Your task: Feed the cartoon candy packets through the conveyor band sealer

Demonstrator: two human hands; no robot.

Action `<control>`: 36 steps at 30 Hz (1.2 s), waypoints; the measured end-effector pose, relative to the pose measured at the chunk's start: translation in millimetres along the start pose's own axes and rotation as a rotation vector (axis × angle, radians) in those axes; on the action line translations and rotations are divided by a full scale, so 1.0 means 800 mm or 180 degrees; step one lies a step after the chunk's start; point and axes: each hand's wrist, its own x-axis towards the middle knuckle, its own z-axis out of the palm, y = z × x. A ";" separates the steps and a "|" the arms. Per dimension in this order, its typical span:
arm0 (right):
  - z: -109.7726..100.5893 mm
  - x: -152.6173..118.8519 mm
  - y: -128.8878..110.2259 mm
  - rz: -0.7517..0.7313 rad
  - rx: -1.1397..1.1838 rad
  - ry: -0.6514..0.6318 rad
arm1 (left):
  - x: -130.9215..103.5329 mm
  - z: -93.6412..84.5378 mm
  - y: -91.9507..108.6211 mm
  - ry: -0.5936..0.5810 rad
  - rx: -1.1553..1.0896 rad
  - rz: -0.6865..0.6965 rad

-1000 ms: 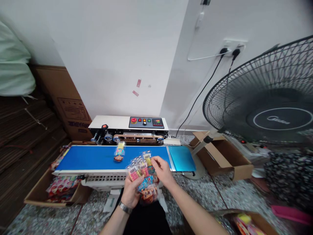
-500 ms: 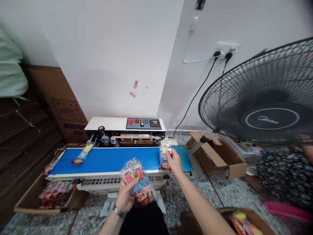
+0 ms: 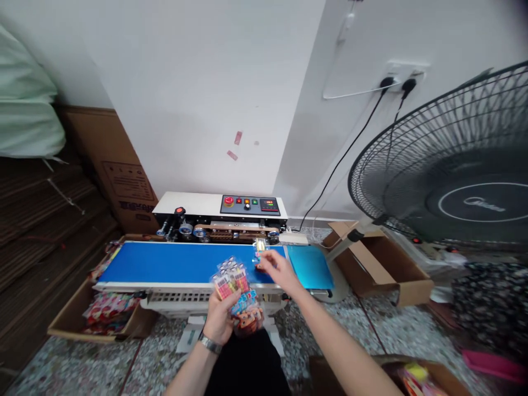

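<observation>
My left hand point(image 3: 220, 317) is wrapped round a fanned stack of clear plastic packets point(image 3: 244, 308) with cartoon figures and pink barcode labels, held low in front of the belt. My right hand point(image 3: 280, 269) has its fingers closed at the lower part of a single clear packet point(image 3: 260, 246) with a yellow and blue print. That packet lies over the blue conveyor belt point(image 3: 165, 263), its top end close to the sealing strip of the band sealer point(image 3: 187, 203). The fingertips partly cover the packet's lower half.
A large fan point(image 3: 445, 165) stands at the right, before an open cardboard box point(image 3: 383, 269). Finished-looking packets fill a box point(image 3: 74, 324) below the belt's left end. Another box point(image 3: 449, 374) with packets sits at the bottom right. Flattened cardboard point(image 3: 41, 203) is stacked at left.
My right hand has moved left along the belt with the single packet. The packet that lay at the belt's left end is no longer on it. The whole view has shifted slightly.
</observation>
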 end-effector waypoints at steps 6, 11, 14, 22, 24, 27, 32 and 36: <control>0.020 -0.046 -0.040 -0.0186 0.0117 0.0036 | -0.001 0.008 -0.003 -0.0072 -0.0027 0.0233; 0.021 -0.048 -0.035 -0.0029 0.0412 0.0190 | -0.001 0.009 -0.007 -0.0103 0.0030 0.0276; 0.024 -0.052 -0.038 -0.0069 0.0506 0.0185 | 0.000 0.007 -0.008 -0.0119 0.0239 0.0415; -0.008 -0.039 -0.071 -0.0754 0.0076 -0.0635 | -0.001 -0.004 0.006 -0.0324 0.0989 0.0742; -0.012 -0.035 -0.077 -0.0787 -0.0043 -0.0699 | -0.001 -0.005 0.006 -0.0332 0.1002 0.0750; -0.009 -0.034 -0.081 -0.0729 -0.0126 -0.0607 | -0.002 -0.005 0.002 -0.0318 0.0889 0.0700; 0.001 -0.043 -0.076 -0.0683 -0.0049 -0.0490 | -0.002 -0.004 -0.005 -0.0310 0.0769 0.0642; 0.017 -0.057 -0.064 -0.0178 0.0428 0.0053 | -0.003 -0.001 -0.003 -0.0339 0.0705 0.0656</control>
